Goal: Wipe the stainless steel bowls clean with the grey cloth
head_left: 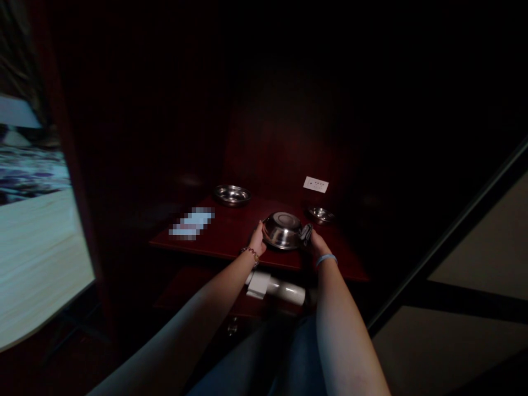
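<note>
Left hand (pixel 258 242): fingers gripped the bowl (pixel 281 228) at its left rim.
Right hand (pixel 319 243): fingers held a cloth (pixel 306 234) against the bowl's right side.
Bowl: was upside down near the shelf (pixel 231 234)'s front edge.
Dish (pixel 232 196): sat by the back left corner.
Small bowl (pixel 320 215): sat by the back right corner.
Cylinder (pixel 286 290): lay below the front edge.
</note>
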Demonstrator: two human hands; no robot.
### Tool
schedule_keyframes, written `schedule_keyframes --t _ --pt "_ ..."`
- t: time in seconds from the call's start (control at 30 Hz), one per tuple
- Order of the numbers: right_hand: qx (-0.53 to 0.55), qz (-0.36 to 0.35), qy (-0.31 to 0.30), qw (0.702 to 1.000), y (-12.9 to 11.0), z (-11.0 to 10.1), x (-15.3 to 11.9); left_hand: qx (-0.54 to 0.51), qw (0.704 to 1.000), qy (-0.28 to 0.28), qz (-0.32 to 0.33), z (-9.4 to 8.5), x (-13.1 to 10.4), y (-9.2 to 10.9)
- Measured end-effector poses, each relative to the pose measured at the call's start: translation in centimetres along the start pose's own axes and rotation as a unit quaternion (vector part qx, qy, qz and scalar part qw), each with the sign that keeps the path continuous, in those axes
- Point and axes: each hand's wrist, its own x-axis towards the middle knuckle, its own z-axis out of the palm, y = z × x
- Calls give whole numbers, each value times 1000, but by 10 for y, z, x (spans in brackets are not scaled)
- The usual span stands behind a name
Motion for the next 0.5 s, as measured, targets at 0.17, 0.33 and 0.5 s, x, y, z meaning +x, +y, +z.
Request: schedule_keyframes --t 0.17,0.33,0.5 --pt "17 35 5 999 -7 13 -14 -15 1000 5 -14 3 -2 2" --pt "31 63 -25 997 -13 21 -25 -31 999 17 -10 4 -3 4" --pt "77 69 -38 994 -20 22 -27 -21 1000 14 3 3 -3 2"
